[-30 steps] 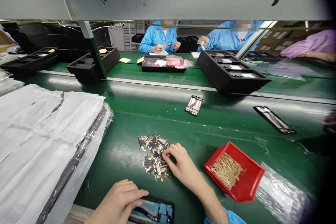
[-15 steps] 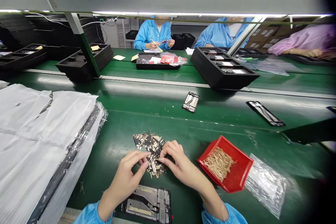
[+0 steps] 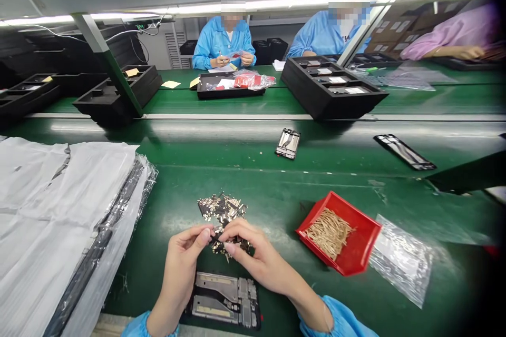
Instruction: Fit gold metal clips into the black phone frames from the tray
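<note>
A loose pile of tiny black, silver and gold-coloured parts (image 3: 226, 207) lies on the green work surface. At its near left edge my left hand (image 3: 182, 255) is closed, thumb and forefinger pinching a small part too tiny to name. My right hand (image 3: 261, 255) reaches over the near side of the pile, fingers bent and thumb close to the forefinger. Whatever its fingertips hold is hidden. Below both hands lies a phone frame (image 3: 227, 303) with grey metal plates and a black ribbon strip.
A red bin (image 3: 361, 245) holding thin tan strips (image 3: 329, 234) stands right, beside a clear plastic bag (image 3: 403, 263). White sheeting (image 3: 71, 210) covers a stack at left. Two more phone frames (image 3: 288, 144) lie farther back. Black trays (image 3: 336, 97) and several co-workers (image 3: 223, 45) are across the bench.
My left hand has lifted back from the pile and turned more upright, with fingertips pinched. My right hand has shifted left towards it. The camera view has tilted slightly.
</note>
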`<state>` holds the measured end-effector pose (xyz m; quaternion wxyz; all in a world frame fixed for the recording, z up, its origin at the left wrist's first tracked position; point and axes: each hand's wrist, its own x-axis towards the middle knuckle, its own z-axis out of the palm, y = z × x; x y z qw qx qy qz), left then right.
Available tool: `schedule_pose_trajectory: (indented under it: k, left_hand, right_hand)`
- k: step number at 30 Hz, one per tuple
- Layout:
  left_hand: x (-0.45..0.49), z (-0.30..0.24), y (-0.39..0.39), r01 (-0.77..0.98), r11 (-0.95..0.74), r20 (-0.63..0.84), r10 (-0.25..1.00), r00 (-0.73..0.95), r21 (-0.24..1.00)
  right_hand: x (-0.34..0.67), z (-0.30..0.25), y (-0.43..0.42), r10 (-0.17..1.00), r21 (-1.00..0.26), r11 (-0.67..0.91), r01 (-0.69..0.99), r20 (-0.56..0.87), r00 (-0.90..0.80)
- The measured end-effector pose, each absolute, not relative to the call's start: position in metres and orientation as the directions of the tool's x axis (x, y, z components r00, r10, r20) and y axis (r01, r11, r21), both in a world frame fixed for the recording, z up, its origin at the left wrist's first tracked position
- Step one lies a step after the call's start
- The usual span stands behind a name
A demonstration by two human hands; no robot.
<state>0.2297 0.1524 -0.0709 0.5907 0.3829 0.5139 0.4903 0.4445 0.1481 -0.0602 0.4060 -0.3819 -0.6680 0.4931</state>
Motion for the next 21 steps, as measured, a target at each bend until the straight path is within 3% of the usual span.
schedule_pose_trajectory:
  k: [11,14,17,21]
  left_hand:
    - [0.235,-0.071,0.148,-0.103,0.207,-0.21,0.977,-0.019,0.973]
    - [0.238,-0.076,0.137,-0.013,0.103,-0.101,0.991,0.093,0.995]
    - [0.245,-0.083,0.12,-0.087,0.077,-0.06,0.98,0.189,0.993]
    - [0.256,-0.087,0.106,-0.227,0.186,-0.194,0.981,-0.012,0.956]
  right_hand:
    - [0.44,-0.062,0.146,0.919,-0.965,0.247,0.093,0.203,-0.338]
    - [0.439,-0.062,0.144,0.924,-0.966,0.248,0.07,0.214,-0.318]
    - [0.432,-0.061,0.14,0.923,-0.956,0.282,0.078,0.248,-0.294]
    - [0.428,-0.056,0.126,0.915,-0.882,0.38,0.279,0.314,-0.254]
